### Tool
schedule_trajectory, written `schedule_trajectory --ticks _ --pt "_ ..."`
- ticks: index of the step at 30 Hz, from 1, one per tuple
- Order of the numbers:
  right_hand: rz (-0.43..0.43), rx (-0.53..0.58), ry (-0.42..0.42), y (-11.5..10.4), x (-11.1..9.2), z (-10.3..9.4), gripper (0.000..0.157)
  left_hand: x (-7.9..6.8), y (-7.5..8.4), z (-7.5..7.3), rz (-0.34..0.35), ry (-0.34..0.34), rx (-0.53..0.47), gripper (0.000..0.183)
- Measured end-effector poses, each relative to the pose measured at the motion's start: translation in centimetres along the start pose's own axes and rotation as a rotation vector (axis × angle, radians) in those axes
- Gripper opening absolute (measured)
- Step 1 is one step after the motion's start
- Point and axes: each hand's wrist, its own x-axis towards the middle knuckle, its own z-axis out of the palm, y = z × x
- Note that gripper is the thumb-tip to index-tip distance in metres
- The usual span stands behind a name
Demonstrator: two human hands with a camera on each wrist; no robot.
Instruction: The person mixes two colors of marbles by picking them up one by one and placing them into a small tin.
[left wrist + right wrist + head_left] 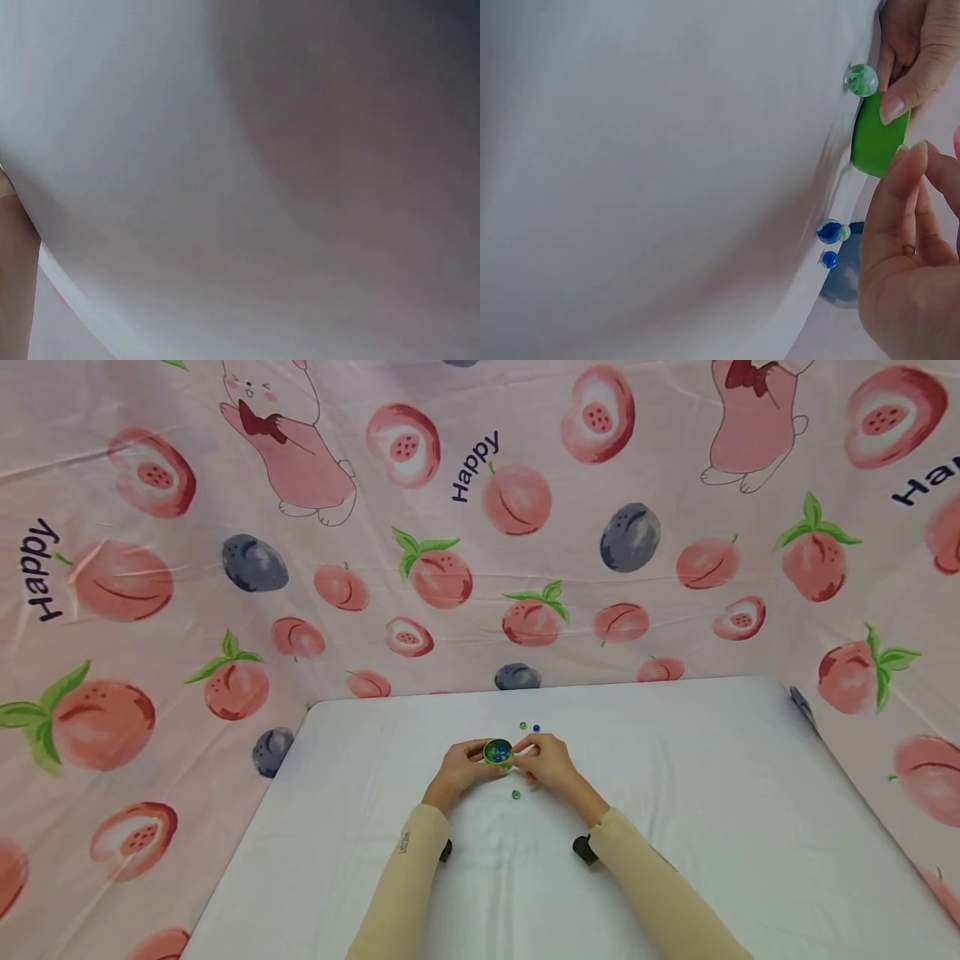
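My left hand (460,771) grips a small green cup (877,139) at its side, the thumb pressed near the rim in the right wrist view. Blue and green glass marbles (498,752) lie inside the cup. My right hand (551,764) is at the cup's right side, thumb and forefinger tips together right at the rim. I cannot tell whether a marble sits between those fingertips. A clear green marble (516,794) lies on the white cloth in front of the cup. Behind it lie another green marble (522,725) and a blue marble (536,727).
A white cloth (675,793) covers the table. Pink fabric printed with peaches (517,497) hangs behind and along both sides. The left wrist view shows mostly blurred white cloth, with an edge of skin at its left.
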Motion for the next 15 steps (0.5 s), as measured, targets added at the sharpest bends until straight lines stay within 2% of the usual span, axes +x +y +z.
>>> schedule_trajectory --ticks 8,15 --pt "0.040 -0.013 -0.029 0.0 -1.9 -0.8 0.019 -0.1 0.4 0.2 -0.001 0.018 0.033 0.062" --pt "0.042 -0.009 -0.069 0.9 -3.4 -0.6 0.017 -0.3 0.4 0.3 -0.009 0.030 0.038 0.064"
